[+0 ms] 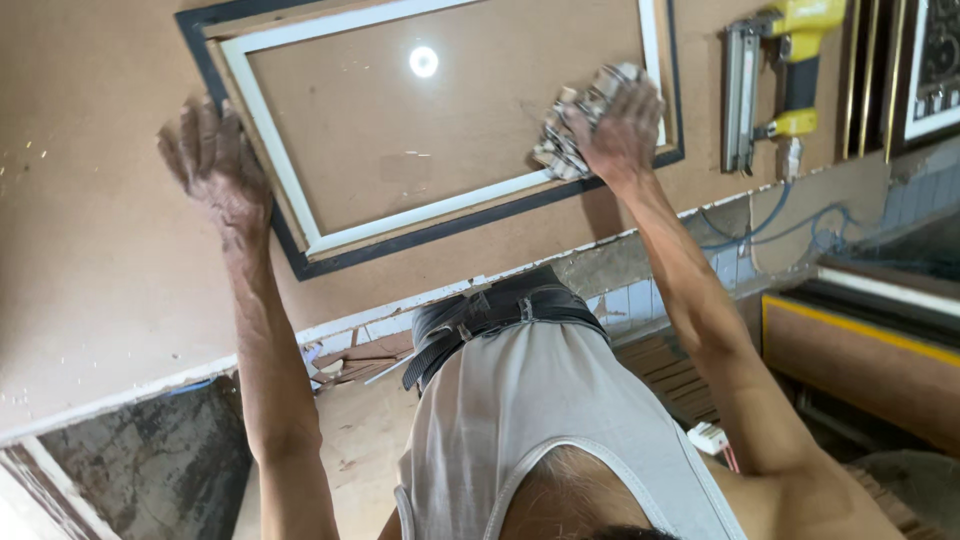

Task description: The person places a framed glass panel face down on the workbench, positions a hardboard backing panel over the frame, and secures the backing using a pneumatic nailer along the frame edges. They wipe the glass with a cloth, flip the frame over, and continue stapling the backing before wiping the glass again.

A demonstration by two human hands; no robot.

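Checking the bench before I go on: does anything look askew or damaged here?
The frame lies skewed to the bench edge, left hand on its corner, right hand pressing a cloth on it. No damage shows.

Both bare arms stretch out from the shoulders, nearly straight, spreading apart as they go. The left hand sits out toward ten o'clock, palm down and flat, fingers together and pointing away from the body. The right hand is out at one o'clock, knuckles up, its fingers curled into a tight grip, wrist slightly bent.
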